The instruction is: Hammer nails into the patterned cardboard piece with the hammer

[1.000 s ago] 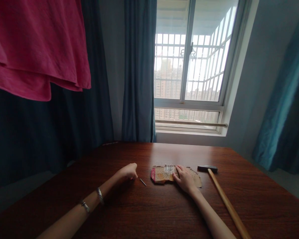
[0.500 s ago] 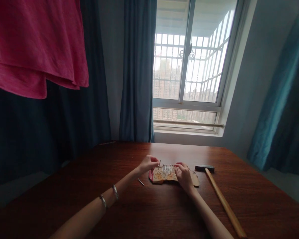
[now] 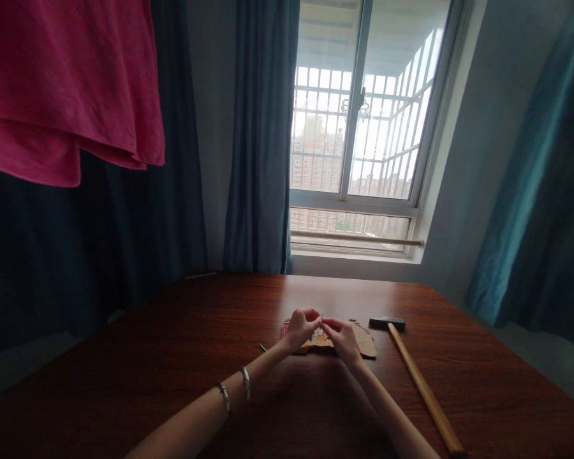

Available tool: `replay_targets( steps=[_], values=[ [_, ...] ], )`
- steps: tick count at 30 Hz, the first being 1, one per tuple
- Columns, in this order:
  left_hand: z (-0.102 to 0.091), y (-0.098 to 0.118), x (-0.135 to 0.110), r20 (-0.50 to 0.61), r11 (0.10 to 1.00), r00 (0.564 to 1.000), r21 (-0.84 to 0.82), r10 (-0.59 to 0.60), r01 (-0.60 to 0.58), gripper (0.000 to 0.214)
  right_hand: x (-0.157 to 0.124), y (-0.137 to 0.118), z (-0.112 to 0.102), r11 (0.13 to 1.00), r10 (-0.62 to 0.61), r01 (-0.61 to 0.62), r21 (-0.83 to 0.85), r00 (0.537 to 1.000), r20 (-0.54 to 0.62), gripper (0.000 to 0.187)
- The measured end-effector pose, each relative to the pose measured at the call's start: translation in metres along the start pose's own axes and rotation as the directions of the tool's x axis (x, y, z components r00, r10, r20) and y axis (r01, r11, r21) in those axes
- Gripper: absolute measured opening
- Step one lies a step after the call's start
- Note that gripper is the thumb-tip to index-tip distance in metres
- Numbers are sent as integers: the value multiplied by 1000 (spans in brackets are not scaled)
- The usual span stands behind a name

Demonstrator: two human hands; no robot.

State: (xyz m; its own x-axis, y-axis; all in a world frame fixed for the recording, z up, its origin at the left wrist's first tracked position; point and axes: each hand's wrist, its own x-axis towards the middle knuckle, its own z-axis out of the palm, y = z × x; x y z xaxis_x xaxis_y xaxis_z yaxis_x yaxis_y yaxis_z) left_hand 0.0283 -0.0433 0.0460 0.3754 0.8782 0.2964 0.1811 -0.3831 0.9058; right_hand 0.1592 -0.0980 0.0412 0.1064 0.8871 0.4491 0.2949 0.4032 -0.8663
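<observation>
Above the middle of a flat, patterned board [image 3: 369, 344] with a ragged front edge and many small dots, my two hands meet at the fingertips. My left hand [image 3: 302, 328] is closed in a pinch, and my right hand [image 3: 342, 336] pinches from the other side. Between the fingertips the dark tip of a nail [image 3: 322, 315] sticks up. The fingers cover most of it, along with the upright nails in the board behind them. A loose nail [image 3: 262, 347] lies on the table, partly hidden by my left forearm.
To the right lies a hammer [image 3: 418, 382] with a dark head and long wooden handle. The brown wooden table [image 3: 220, 331] reaches toward a barred window [image 3: 354, 159]. Blue curtains [image 3: 261, 140] hang behind, and a pink cloth [image 3: 71, 89] hangs at upper left.
My hands have come together from the board's left and right sides to its middle. The row of upright nails is now hidden behind them. The view has shifted slightly.
</observation>
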Motion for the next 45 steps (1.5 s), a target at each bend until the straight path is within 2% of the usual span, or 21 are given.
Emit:
replay_targets(
  steps=[7,9,11,14,17,20,27,41,45],
  values=[
    [-1,-1,7,1,996,999,69,52,-52,33,3,16,-2,999,15,-19,-51,998,-66,30],
    [-6,-1,15,-63,996,995,44,78,-75,35,6,25,-5,997,22,-28,-66,996,-84,31],
    [-14,-5,26,-174,995,981,-33,82,-89,36,11,34,-8,996,36,-45,-75,993,-112,32],
    [-24,-18,45,-333,974,943,-219,-16,-61,36,21,47,-14,995,48,-61,-84,988,-148,34],
    [-25,-33,57,-388,922,906,-388,-168,5,38,28,55,-18,992,39,-58,-112,986,-162,32],
    [-16,-44,60,-360,890,908,-456,-214,29,41,29,61,-18,986,30,-55,-159,987,-157,28],
    [5,-50,56,-264,907,949,-418,-170,46,48,24,65,-11,966,9,-35,-255,995,-103,20],
    [6,-48,53,-184,954,973,-287,-142,85,47,27,67,-3,942,24,-50,-333,996,-81,20],
    [6,-46,52,-170,966,981,-254,-98,52,42,24,64,-1,935,6,-35,-354,997,-82,20]
  ],
)
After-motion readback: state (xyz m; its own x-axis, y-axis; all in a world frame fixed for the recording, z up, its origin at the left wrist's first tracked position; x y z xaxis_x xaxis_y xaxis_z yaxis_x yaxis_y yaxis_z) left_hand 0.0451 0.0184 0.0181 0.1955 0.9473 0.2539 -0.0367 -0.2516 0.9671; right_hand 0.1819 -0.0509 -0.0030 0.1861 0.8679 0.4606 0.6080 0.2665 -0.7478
